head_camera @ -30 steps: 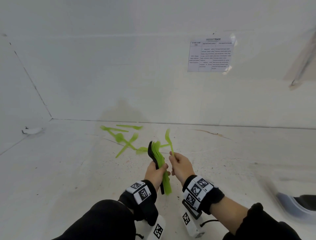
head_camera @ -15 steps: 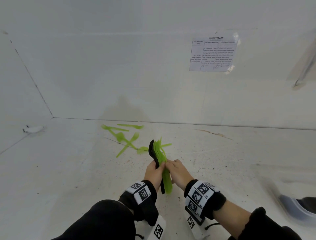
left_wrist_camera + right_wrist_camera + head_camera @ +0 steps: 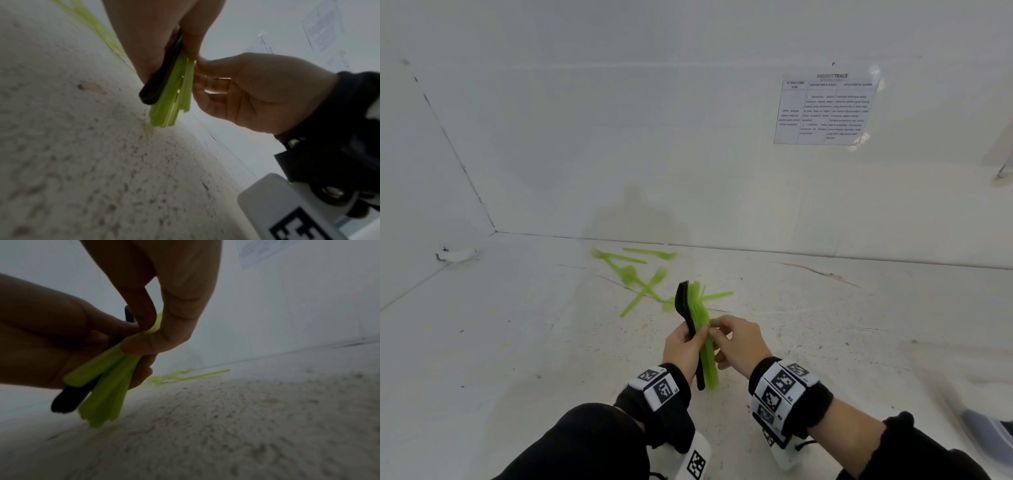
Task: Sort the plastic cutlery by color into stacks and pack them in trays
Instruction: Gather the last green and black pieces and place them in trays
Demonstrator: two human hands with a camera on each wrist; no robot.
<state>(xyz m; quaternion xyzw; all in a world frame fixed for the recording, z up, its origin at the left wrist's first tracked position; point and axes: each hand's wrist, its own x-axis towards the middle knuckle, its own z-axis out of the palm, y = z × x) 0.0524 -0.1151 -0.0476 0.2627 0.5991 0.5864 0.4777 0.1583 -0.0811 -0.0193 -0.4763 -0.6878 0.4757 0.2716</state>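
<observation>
Our left hand (image 3: 683,346) grips the bundle (image 3: 703,342) — black and green cutlery together. Our right hand (image 3: 739,342) pinches its green handles (image 3: 174,97).

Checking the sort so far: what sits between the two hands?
A bundle: black cutlery against the left hand, green cutlery against the right hand. The head view shows it; both wrist views confirm.

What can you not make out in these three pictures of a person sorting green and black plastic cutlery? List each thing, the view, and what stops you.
1. Count of held green cutlery: head view, pieces overlap, left hand covers them.
2. Black cutlery heads: left wrist view, hidden by the hand.
3. Sheet on the wall: head view, print too small.
4. Loose green cutlery: right wrist view, blurred.
5. Right hand grip: fingers hide the contact.
</observation>
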